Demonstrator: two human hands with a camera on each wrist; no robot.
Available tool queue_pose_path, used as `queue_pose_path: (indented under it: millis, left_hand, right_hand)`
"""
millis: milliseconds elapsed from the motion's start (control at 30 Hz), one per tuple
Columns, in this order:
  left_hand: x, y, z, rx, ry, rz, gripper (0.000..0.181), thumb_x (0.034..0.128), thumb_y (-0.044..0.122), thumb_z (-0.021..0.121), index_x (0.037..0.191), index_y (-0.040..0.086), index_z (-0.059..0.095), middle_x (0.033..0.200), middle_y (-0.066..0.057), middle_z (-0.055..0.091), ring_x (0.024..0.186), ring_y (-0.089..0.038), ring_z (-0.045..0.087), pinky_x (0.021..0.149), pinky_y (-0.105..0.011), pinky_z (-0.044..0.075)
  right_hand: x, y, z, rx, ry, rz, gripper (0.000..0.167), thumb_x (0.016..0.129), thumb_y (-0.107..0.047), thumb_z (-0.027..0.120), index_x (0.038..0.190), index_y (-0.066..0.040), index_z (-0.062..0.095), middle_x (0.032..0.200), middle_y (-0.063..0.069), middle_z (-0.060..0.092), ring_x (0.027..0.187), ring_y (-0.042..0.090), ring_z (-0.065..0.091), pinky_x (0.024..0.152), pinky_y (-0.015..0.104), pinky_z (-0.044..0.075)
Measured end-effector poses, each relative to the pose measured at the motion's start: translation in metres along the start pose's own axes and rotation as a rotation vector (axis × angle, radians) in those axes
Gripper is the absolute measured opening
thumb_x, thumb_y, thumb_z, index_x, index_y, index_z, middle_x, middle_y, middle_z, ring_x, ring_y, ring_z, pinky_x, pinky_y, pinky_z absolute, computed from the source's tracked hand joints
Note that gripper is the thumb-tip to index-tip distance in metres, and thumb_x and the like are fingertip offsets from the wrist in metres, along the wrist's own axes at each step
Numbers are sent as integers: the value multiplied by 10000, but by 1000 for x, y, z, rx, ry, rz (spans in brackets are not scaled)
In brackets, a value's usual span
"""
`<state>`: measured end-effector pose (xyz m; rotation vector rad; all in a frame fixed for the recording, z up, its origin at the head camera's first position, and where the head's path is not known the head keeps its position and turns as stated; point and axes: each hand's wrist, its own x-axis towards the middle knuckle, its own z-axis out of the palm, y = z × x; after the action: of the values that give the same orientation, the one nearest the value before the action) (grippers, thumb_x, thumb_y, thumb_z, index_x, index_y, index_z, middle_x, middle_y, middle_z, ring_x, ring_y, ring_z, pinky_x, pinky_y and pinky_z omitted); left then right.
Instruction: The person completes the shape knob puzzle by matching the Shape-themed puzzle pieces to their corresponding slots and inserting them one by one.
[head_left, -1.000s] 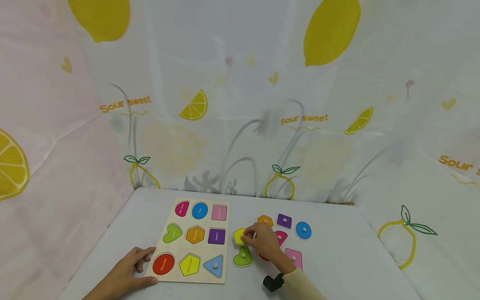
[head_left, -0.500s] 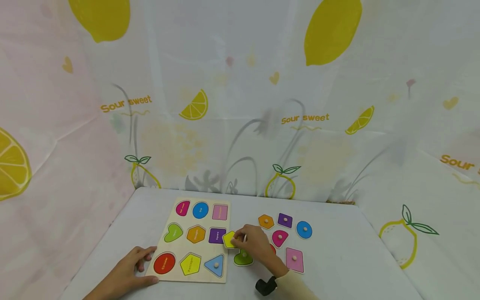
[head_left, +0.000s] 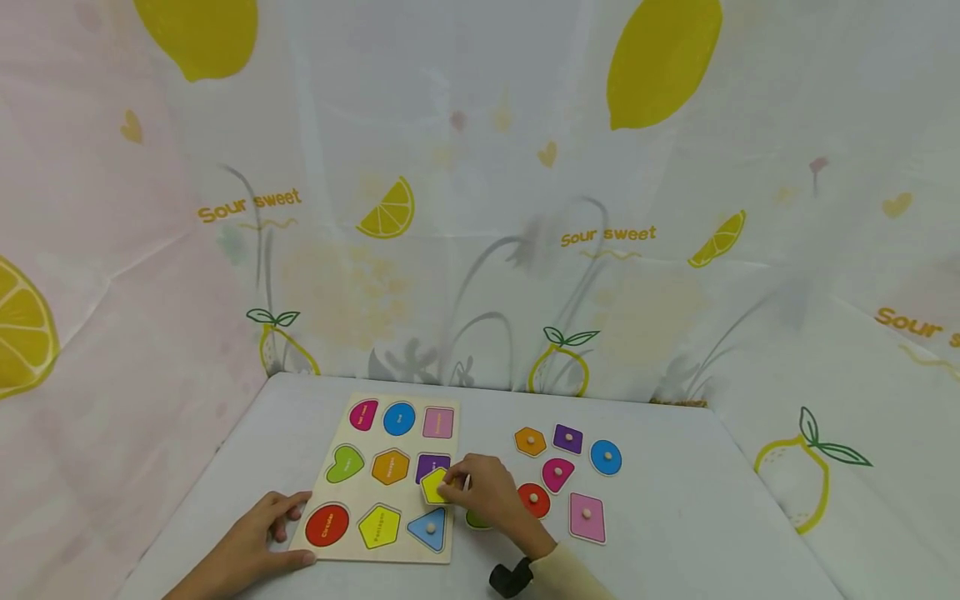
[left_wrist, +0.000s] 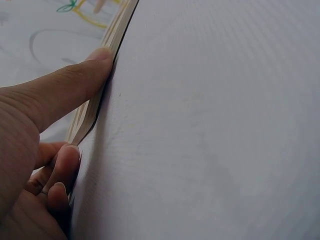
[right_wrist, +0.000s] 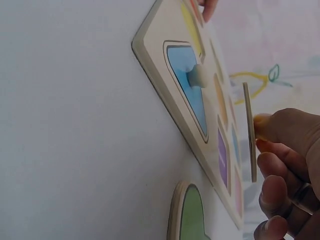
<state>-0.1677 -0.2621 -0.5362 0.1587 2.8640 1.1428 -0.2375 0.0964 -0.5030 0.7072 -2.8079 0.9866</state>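
Note:
A wooden shape-puzzle board (head_left: pixel 408 494) lies on the table with coloured, labelled recesses. My left hand (head_left: pixel 255 537) holds its near left corner, thumb along the near edge and fingers at the left edge. In the left wrist view the thumb (left_wrist: pixel 75 82) presses the board's side. My right hand (head_left: pixel 491 496) pinches a yellow pentagon puzzle piece (head_left: pixel 431 487) above the board, over the gap between the purple square and the blue triangle. The right wrist view shows this piece (right_wrist: pixel 250 140) edge-on, raised clear of the board. A blue triangle piece (head_left: pixel 431 528) with a knob sits in its recess.
Right of the board lie an orange hexagon (head_left: pixel 530 442), a purple square (head_left: pixel 568 438), a blue oval (head_left: pixel 606 457), a magenta half-round (head_left: pixel 557 475), a red circle (head_left: pixel 534 501) and a pink rectangle (head_left: pixel 587 518). A green heart (head_left: pixel 477 518) is partly hidden by my right hand.
My right hand has carried the yellow pentagon piece leftward from among the loose pieces to over the board's right side. The left hand stays at the board's corner.

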Motion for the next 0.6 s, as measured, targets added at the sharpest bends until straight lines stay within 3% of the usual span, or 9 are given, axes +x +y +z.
queue_pose_path:
  millis: [300, 600]
  left_hand:
    - [0, 3, 1, -8, -7, -32, 929, 656, 373, 973, 1419, 19, 578, 965, -6, 465, 794, -84, 440, 664, -238, 397]
    - [1, 2, 1, -15, -7, -42, 938, 649, 374, 975, 1416, 9, 576, 976, -4, 473, 793, -90, 442, 652, -240, 407]
  right_hand:
    - [2, -14, 12, 1, -43, -10, 148, 879, -296, 830, 853, -156, 793, 677, -151, 510, 648, 8, 468, 590, 178, 425]
    - [5, -29, 25, -28, -60, -100, 129, 889, -284, 825, 823, -178, 789, 643, -181, 494, 643, -30, 444, 573, 156, 399]
